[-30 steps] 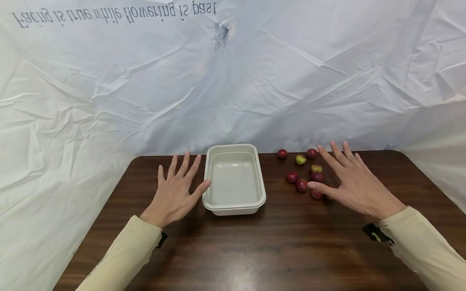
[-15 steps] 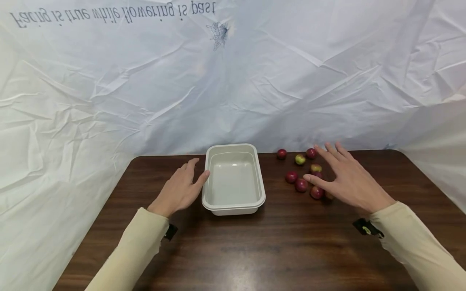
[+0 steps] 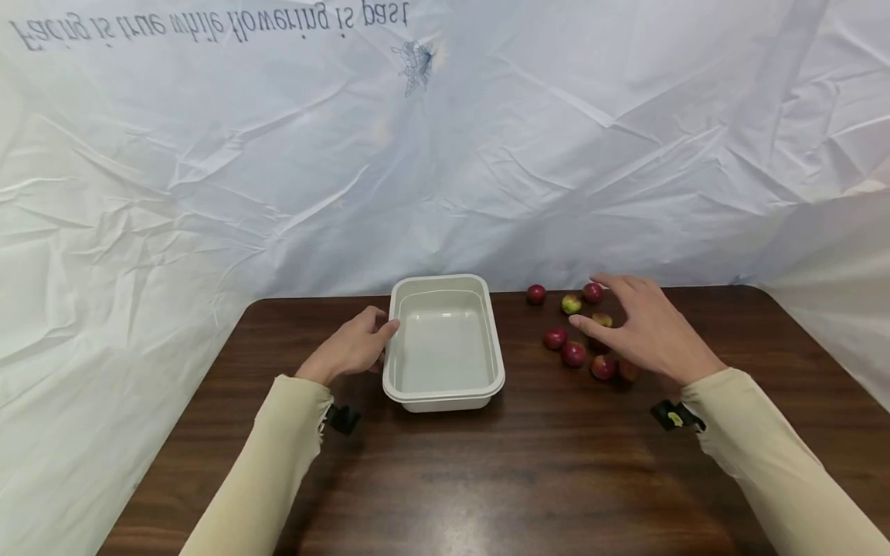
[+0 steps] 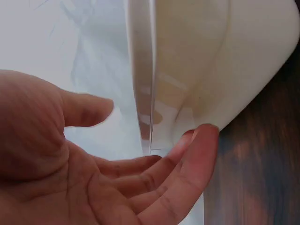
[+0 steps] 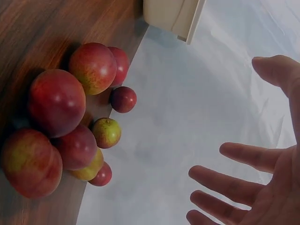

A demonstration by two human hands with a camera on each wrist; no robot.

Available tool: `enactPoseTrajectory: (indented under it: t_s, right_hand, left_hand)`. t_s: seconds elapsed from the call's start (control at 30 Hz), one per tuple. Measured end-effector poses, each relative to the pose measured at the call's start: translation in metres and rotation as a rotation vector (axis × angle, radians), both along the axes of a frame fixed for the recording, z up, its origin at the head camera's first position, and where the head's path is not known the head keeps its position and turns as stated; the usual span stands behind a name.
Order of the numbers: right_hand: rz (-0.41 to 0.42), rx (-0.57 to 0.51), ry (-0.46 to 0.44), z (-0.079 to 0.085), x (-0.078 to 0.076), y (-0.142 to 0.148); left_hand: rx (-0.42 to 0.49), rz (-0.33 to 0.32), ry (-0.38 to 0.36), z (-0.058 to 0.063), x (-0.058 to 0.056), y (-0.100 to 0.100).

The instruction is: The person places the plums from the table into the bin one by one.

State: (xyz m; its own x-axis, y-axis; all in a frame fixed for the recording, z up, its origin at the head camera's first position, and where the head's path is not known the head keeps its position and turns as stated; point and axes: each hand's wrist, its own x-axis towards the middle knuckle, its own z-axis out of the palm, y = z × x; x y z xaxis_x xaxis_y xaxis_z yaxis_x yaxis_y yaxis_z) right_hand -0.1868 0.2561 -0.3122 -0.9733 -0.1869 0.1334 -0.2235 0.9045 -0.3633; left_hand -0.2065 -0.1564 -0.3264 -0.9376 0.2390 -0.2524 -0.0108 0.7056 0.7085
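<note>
An off-white rectangular tub (image 3: 497, 351) stands on the table with nothing in it. My left hand (image 3: 351, 344) is at its left side, thumb near the rim and fingers low beside the outer wall. In the left wrist view, the thumb is apart from the rim (image 4: 143, 70), and the bent fingers lie close to the wall; whether they touch it I cannot tell. My right hand (image 3: 647, 332) hovers over a loose group of red and yellow-green plums (image 3: 574, 354), holding nothing. Its fingers (image 5: 227, 183) are spread and clear of the plums in the right wrist view.
The dark wooden table (image 3: 445, 471) has rounded back corners. A wrinkled white sheet (image 3: 445, 193) with printed lettering hangs behind it and along the sides. A green-yellow plum (image 3: 571, 304) and two red ones lie near the back edge.
My left hand has gone from spread fingers to bent ones and moved in against the tub's side. My right hand has shifted left and its fingers have drawn together over the plums.
</note>
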Motion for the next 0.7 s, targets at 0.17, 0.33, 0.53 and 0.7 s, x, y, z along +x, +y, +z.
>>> enactPoseTrajectory:
  t_s: [0.17, 0.33, 0.53, 0.7]
  right_hand:
    - [-0.005, -0.022, 0.016, -0.002, -0.007, -0.001]
    - [-0.013, -0.033, 0.016, -0.004, -0.015, -0.003]
    - [0.003, -0.069, 0.005, -0.007, -0.024, -0.007]
    - [0.011, -0.088, 0.021, -0.006, -0.030, -0.011]
  left_hand:
    - [0.109, 0.027, -0.056, -0.001, -0.007, 0.002]
    - [0.202, 0.068, -0.112, -0.006, -0.015, -0.001]
    - [0.312, 0.111, -0.151, -0.011, -0.021, -0.004]
    - [0.337, 0.126, -0.169, -0.012, -0.023, -0.004]
